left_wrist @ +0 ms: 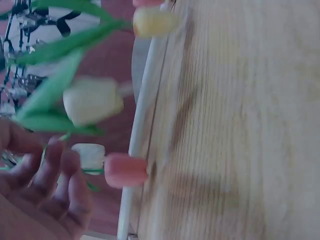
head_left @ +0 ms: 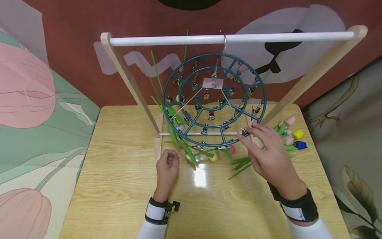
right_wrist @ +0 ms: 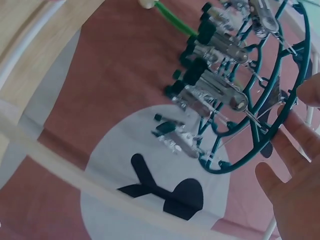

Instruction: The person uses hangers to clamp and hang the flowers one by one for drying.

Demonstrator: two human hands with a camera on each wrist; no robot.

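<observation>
A round teal clip hanger (head_left: 206, 126) with several metal clips hangs by a hook from a white rail. My right hand (head_left: 270, 156) pinches its near right rim beside a clip, thumb and fingertips on it; in the right wrist view the fingers (right_wrist: 295, 157) meet the rim (right_wrist: 260, 145). Artificial tulips hang bloom-down from the left and near clips, among them a white tulip (left_wrist: 92, 102), a yellow tulip (left_wrist: 155, 22) and a pink tulip (left_wrist: 125, 170). Loosely curled and holding nothing, my left hand (head_left: 167, 169) is over the table left of these blooms.
The rack has a white top rail (head_left: 179, 40), wooden side posts (head_left: 313, 76) and a low white crossbar (left_wrist: 137, 125). Several loose tulips, including a blue tulip (head_left: 300, 145) and a yellow tulip (head_left: 298, 133), lie on the wooden table (head_left: 119, 192) at right. A patterned backdrop stands behind.
</observation>
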